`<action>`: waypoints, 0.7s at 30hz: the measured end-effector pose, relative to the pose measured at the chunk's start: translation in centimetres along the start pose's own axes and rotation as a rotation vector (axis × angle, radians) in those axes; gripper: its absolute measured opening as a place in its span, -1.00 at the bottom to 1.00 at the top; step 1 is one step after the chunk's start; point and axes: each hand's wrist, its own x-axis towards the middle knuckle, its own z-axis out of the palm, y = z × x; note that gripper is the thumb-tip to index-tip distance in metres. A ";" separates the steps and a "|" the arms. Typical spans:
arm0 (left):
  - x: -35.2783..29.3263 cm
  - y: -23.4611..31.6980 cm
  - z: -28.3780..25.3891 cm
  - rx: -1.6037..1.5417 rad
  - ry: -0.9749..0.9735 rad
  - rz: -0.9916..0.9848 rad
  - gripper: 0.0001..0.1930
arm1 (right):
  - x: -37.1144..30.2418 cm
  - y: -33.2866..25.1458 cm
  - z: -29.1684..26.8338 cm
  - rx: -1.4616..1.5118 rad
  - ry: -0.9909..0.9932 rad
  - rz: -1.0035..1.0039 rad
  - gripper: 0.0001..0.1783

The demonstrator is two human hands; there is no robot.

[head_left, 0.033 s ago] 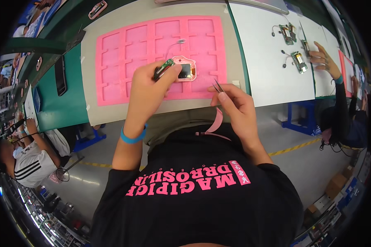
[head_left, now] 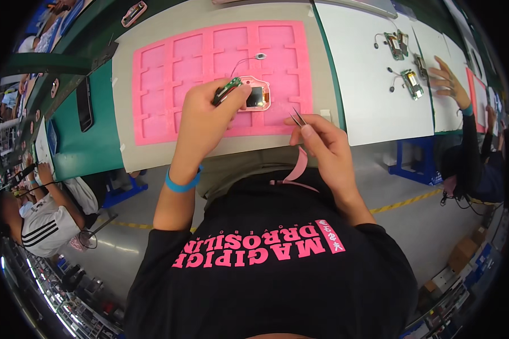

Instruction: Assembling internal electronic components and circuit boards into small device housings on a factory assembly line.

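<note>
My left hand point(head_left: 205, 116) is closed around a green circuit board point(head_left: 229, 89), held tilted between thumb and fingers. The thumb tip overlaps the left edge of a small pink casing point(head_left: 266, 90), which has a dark screen point(head_left: 254, 97) inside it. From the board a thin wire runs up to a small round silvery part point(head_left: 260, 56) above the pink tray point(head_left: 206, 36). To the right, my right hand point(head_left: 329, 144) pinches metal tweezers point(head_left: 298, 117). Their tips point up and left, apart from the casing and slightly spread.
The pink tray of shallow compartments covers a beige mat point(head_left: 124, 59). A black phone point(head_left: 85, 104) lies at the left. More wired circuit boards point(head_left: 411, 83) rest on a white sheet point(head_left: 373, 116) at the right, near a co-worker's hand point(head_left: 448, 82). Another person point(head_left: 51, 217) sits at the left.
The round part on the wire has swung a little to the right. The board in my left hand is slightly turned; my right hand with the tweezers has hardly moved.
</note>
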 end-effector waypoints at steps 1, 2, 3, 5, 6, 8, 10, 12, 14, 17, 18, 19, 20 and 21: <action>0.9 0.1 0.0 0.067 -0.022 0.029 -0.77 | 0.2 0.0 -0.2 0.031 -0.012 0.027 -0.72; 1.7 0.3 0.0 0.134 -0.044 0.057 -0.77 | 0.3 0.0 -0.4 0.063 -0.025 0.054 -0.71; 2.1 0.4 0.1 0.200 -0.066 0.085 -0.77 | 0.3 0.0 -0.5 0.095 -0.038 0.081 -0.71; 2.4 0.3 0.3 0.222 -0.077 0.085 -0.79 | 0.2 0.0 -0.8 0.113 -0.049 0.097 -0.72; 2.5 0.1 0.5 0.229 -0.078 0.087 -0.81 | 0.2 -0.1 -0.9 0.117 -0.071 0.115 -0.72; 2.6 0.0 0.7 0.242 -0.079 0.089 -0.83 | 0.2 -0.3 -0.8 0.124 -0.115 0.152 -0.74; 2.9 0.4 1.6 0.328 -0.081 0.145 -0.84 | 0.2 -1.0 -0.5 0.155 -0.120 0.195 -0.76; 3.1 0.9 2.4 0.483 -0.065 0.265 -0.85 | 0.3 -1.7 0.0 0.196 -0.148 0.280 -0.79; 3.4 0.9 2.5 0.564 -0.068 0.321 -0.85 | 0.5 -1.7 0.5 0.225 -0.156 0.326 -0.80; 3.7 0.2 2.4 0.358 -0.087 0.249 -0.81 | 1.3 -1.5 1.2 0.278 -0.230 0.389 -0.81; 3.8 0.1 2.3 0.290 -0.092 0.223 -0.79 | 1.5 -1.4 1.4 0.296 -0.255 0.410 -0.81; 3.8 -0.1 2.2 0.294 -0.098 0.217 -0.79 | 1.8 -1.3 1.7 0.304 -0.251 0.413 -0.81; 3.9 -0.3 1.9 0.284 -0.108 0.223 -0.78 | 2.1 -1.4 2.0 0.292 -0.247 0.425 -0.81; 3.9 -0.4 1.6 0.273 -0.117 0.229 -0.78 | 2.3 -1.5 2.3 0.279 -0.243 0.438 -0.80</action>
